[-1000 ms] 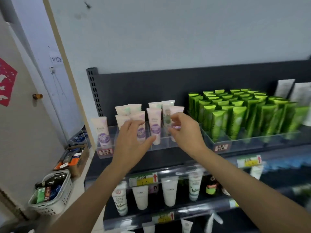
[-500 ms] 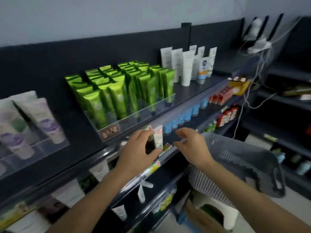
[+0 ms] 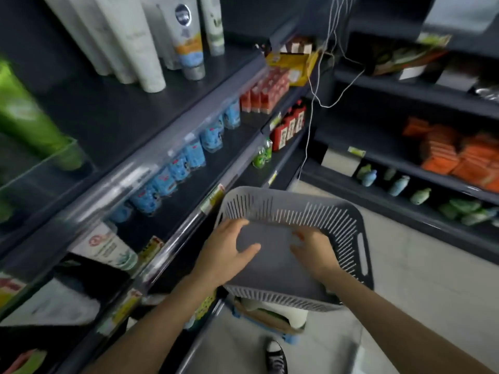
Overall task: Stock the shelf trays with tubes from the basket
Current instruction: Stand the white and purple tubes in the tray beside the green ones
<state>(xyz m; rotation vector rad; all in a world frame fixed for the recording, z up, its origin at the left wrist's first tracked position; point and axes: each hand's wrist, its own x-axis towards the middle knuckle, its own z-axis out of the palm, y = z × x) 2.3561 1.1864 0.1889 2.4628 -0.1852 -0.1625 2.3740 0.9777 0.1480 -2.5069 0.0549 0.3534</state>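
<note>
One grey basket (image 3: 337,211) held two hands: left hand (image 3: 229,252) fingers spread flat, gripping nothing; right hand (image 3: 310,251) fingers blurred, grip impossible to tell.

Open aisle floor (image 3: 418,292) right of basket (image 3: 337,220), shelves (image 3: 172,147) left

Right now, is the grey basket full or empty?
Looks empty: the floor of the grey basket shows bare between the left hand and the right hand; what lies under the hands is hidden.
</note>
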